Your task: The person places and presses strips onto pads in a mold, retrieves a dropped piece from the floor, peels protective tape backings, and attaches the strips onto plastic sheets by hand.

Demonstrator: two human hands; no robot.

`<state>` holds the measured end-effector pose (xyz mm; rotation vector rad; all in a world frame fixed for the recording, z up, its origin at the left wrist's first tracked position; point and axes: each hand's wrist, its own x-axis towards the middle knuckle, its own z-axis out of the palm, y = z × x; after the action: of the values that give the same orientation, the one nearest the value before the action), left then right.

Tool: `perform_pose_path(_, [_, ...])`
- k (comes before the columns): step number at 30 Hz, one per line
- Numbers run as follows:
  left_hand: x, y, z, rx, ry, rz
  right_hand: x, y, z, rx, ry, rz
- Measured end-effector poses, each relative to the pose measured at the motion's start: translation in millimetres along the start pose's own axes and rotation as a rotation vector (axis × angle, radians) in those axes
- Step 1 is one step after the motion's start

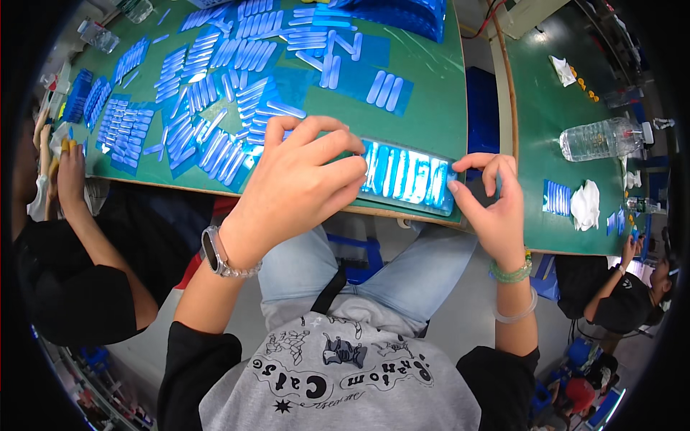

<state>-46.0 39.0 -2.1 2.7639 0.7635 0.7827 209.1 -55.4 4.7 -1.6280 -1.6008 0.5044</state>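
A rectangular blue tray or plate (408,174), with a row of several pale, glossy strips on it, lies at the table's near edge in front of me. My left hand (305,176) is at its left end, fingers bent and closed on that edge; the fingertips are partly hidden. At the opposite end my right hand (496,197) grips the tray's corner between thumb and forefinger, its other fingers curled. Just beyond my left hand lie blue sheets (223,154) bearing rows of similar strips.
More strip-covered sheets (255,54) spread over the green table (424,79). A large clear bottle (600,138) lies on the right-hand table beside crumpled white tissue (586,206). Co-workers sit at left (79,287) and right (611,291). Clear bottles (98,36) stand at far left.
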Motion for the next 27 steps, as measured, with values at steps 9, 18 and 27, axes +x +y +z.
perform_pose_path(9, [1.1,1.9,-3.7,0.018,-0.013,-0.001,-15.7,-1.4,-2.5,-0.087,-0.084,-0.047])
perform_pose_path(18, [1.4,1.7,-2.2,0.025,-0.016,-0.017,-9.4,-2.2,-4.2,-0.122,-0.011,-0.230])
perform_pose_path(27, [9.9,6.7,-3.0,-0.028,-0.011,-0.019,-8.9,-2.6,-12.7,-0.164,-0.119,-0.120])
